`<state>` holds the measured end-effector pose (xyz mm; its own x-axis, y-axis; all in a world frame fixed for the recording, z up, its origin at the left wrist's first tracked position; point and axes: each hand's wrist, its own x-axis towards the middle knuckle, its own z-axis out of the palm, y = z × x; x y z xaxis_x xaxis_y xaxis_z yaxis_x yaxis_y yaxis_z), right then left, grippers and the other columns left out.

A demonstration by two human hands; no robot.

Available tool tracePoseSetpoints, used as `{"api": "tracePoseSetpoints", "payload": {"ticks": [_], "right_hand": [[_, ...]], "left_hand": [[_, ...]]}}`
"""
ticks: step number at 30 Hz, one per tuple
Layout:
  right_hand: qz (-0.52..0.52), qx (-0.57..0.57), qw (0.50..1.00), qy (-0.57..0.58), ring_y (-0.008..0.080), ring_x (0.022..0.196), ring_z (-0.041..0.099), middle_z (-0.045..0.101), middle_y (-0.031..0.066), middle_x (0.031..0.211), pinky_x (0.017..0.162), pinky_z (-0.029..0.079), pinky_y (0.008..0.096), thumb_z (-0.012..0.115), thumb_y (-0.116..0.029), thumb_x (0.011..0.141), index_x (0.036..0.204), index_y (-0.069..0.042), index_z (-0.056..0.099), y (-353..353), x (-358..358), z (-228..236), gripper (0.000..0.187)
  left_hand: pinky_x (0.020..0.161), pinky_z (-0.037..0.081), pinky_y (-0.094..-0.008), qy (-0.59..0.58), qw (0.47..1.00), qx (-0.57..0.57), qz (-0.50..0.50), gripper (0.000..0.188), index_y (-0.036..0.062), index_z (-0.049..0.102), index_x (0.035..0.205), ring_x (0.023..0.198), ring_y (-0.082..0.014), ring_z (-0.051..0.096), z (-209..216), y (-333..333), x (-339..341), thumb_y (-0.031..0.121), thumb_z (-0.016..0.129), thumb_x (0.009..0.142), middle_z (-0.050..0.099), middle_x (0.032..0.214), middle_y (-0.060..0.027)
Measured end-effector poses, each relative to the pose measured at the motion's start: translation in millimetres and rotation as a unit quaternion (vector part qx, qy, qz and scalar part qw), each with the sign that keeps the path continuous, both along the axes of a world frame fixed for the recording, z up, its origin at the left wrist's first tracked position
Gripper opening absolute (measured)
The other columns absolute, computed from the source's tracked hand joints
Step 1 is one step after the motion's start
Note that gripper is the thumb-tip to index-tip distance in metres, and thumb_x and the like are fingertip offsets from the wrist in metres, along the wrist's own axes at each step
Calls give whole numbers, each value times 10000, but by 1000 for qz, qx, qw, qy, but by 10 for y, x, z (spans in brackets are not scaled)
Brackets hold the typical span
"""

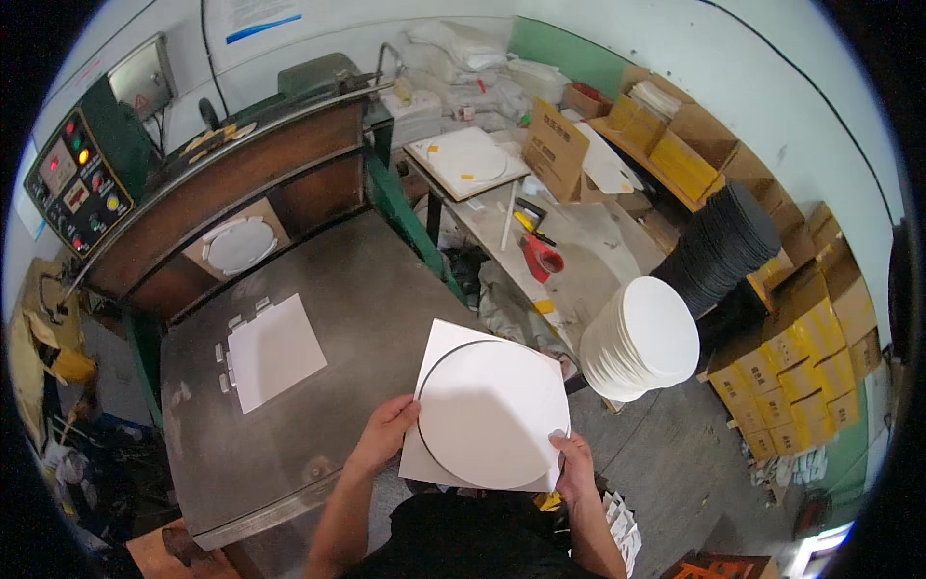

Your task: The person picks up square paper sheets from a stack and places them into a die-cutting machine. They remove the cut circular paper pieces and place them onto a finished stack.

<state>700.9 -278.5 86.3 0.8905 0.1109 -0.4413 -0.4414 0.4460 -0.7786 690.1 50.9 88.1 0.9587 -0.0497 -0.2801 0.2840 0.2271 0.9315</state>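
Both hands hold up a white square board (439, 347) in front of my body. On its face a dark circular line runs round a white disc area (497, 415); whether the disc is cut loose, I cannot tell. My left hand (389, 431) grips the board's left edge, thumb on top. At the lower right edge my right hand (575, 465) pinches it the same way. Most of the fingers are hidden under the board. Left of it, a white square sheet (280, 352) lies on the machine's grey metal bed (367, 299), against several small clear stops (220, 352).
Behind the bed rises a brown press beam (280, 135), with a lit control panel (82, 188) at left. The worktable (598, 241) at right holds a red tape dispenser (542, 261). Beside it stand stacks of white discs (661, 328) and black discs (738, 227). Cardboard boxes (801, 357) line the wall.
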Motion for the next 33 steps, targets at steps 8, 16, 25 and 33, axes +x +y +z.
{"api": "tracePoseSetpoints", "payload": {"ticks": [8, 16, 25, 33], "right_hand": [[12, 44, 997, 67, 192, 890, 660, 679, 94, 1012, 817, 522, 316, 624, -113, 864, 1148, 17, 606, -783, -114, -557, 313], [-14, -90, 994, 62, 128, 667, 574, 631, 48, 746, 626, 459, 257, 607, -234, 949, 1155, -8, 606, -2443, -415, -1033, 306], [-251, -572, 779, 59, 217, 610, 641, 652, 133, 735, 560, 494, 363, 510, -189, 955, 1109, 16, 593, -4440, -1327, -647, 269], [-152, -743, 556, 340, 409, 847, 649, 665, 231, 955, 731, 508, 514, 493, -176, 902, 1136, -25, 583, -4658, -2225, -1382, 293]], "left_hand": [[741, 504, -290, -13, 974, 210, 79, 345, 27, 592, 1188, 848, -169, 639, -6, -848, -39, 292, 475, 1002, 656, 953, -65], [757, 505, -313, 79, 991, 89, -54, 353, 57, 561, 1241, 842, -163, 608, 292, -1681, 425, 211, 585, 924, 645, 971, -55], [966, 468, -438, -40, 971, -227, -55, 434, 12, 422, 1371, 1144, -247, 568, 610, -3190, 1690, 159, 524, 976, 556, 1282, -116], [974, 493, -473, 86, 987, -132, -29, 360, -16, 425, 1300, 1148, -295, 582, 147, -4124, 2143, 148, 501, 989, 546, 1272, -173]]}}
